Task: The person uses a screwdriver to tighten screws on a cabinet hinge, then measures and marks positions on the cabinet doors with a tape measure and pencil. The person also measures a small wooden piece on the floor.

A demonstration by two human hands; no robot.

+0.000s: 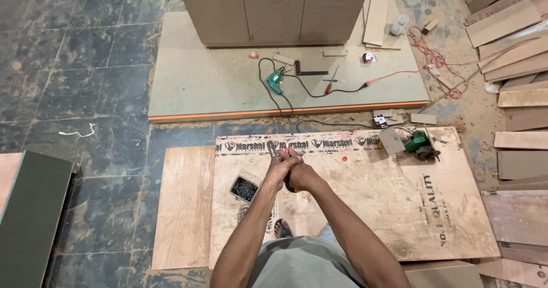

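Grip: your left hand (279, 171) and right hand (301, 175) are closed together around a small tool (290, 184) with a red and yellow handle; what kind it is, you cannot tell.
Where it sits: the tool is inside your clasp, above the plywood sheet (365, 202).
Doing it well: probably keep both wrists steady and the clasp firm.
Nearby: box of screws (244, 188) lower left of the grip; green saw (419, 144) well off right.

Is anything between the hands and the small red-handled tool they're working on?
Nothing visible. Both the left hand and right hand are clasped directly around the red-handled tool above the plywood sheet. The box of screws lies apart, to their left.
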